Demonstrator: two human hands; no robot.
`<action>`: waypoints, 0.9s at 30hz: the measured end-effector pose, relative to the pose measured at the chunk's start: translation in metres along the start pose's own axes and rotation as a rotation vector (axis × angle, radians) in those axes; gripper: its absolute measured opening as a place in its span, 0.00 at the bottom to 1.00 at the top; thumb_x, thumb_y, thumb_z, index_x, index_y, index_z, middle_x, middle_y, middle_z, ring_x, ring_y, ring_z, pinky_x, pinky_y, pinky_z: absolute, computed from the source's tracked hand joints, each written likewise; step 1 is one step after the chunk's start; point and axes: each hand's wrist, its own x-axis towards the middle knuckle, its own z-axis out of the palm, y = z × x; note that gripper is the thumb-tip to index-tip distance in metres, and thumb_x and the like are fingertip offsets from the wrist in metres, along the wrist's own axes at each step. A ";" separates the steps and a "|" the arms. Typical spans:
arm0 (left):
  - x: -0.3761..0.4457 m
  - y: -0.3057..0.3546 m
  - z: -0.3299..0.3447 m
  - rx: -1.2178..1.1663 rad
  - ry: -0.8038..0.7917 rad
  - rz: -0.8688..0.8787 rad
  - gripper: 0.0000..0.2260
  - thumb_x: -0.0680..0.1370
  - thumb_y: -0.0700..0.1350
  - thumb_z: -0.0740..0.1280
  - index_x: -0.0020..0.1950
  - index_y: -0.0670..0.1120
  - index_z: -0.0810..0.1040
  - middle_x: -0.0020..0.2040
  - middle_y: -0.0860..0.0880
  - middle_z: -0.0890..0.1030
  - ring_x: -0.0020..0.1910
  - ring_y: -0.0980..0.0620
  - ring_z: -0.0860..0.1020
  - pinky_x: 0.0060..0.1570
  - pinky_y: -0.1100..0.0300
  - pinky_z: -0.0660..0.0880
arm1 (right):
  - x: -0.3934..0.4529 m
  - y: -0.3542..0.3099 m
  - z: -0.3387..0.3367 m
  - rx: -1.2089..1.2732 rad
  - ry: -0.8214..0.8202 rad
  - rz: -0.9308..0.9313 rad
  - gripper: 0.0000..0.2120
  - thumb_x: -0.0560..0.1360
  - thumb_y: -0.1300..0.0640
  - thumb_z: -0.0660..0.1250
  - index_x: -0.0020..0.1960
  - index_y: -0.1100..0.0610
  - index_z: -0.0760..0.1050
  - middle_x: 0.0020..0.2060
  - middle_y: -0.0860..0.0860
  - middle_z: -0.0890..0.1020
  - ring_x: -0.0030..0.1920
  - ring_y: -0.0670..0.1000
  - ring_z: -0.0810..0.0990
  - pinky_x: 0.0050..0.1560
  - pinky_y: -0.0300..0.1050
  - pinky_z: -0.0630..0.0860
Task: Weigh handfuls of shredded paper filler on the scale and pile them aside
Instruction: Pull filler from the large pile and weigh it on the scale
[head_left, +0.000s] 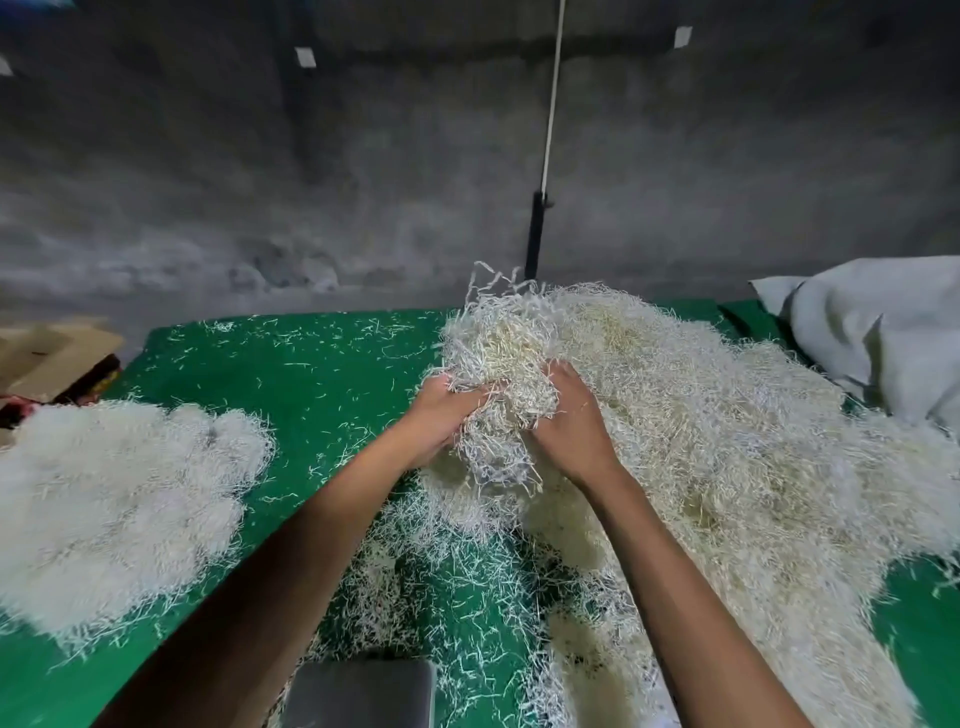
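both hands are working at the near edge of the big heap of shredded paper (727, 415), which is spreading from 12 round to 4 o'clock over the green cloth (322, 364). the left hand (441, 415) and right hand (571, 421) are cupping one handful (498, 364) between them, fingers curling into the strands from either side, so both are gripping paper. the clump is bulging above the knuckles and trailing below the wrists; most of it is sitting outside the grip, not enclosed.

the scale (363, 691), what looks like a grey pan, is sitting at 6 o'clock, cut by the frame edge, nothing piled on it that i can see. the weighed pile (119, 499) is lying at 9 o'clock, well apart from the heap.

risks from here:
- the handful is tangling with the heap beneath, so lifting may be dragging extra strands along and shedding them over the cloth.
- loose ends hanging under the hands may be dropping off before reaching the pan, throwing the weight.
- stray shreds around the pan's far edge may be getting swept onto it.

a grey sack (883, 332) is slumping at 2 o'clock.
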 end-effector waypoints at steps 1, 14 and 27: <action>0.007 0.002 -0.004 -0.075 0.072 0.021 0.37 0.75 0.51 0.74 0.77 0.42 0.62 0.63 0.45 0.76 0.54 0.58 0.80 0.52 0.65 0.77 | -0.003 0.004 0.002 -0.043 0.013 -0.023 0.24 0.76 0.67 0.70 0.71 0.58 0.74 0.69 0.50 0.75 0.64 0.42 0.76 0.72 0.45 0.70; 0.036 0.057 -0.059 -0.080 0.146 0.010 0.38 0.73 0.40 0.77 0.78 0.37 0.62 0.71 0.35 0.73 0.73 0.31 0.64 0.72 0.42 0.64 | -0.019 0.016 0.021 -0.268 -0.060 -0.005 0.41 0.69 0.22 0.64 0.71 0.49 0.71 0.69 0.48 0.76 0.66 0.49 0.76 0.70 0.56 0.74; 0.045 0.059 -0.071 -0.298 0.353 0.176 0.26 0.77 0.27 0.61 0.75 0.40 0.69 0.56 0.43 0.82 0.37 0.57 0.77 0.57 0.56 0.78 | -0.047 0.084 0.075 -0.436 -0.264 0.031 0.18 0.82 0.44 0.65 0.62 0.57 0.77 0.49 0.51 0.82 0.47 0.51 0.81 0.47 0.40 0.77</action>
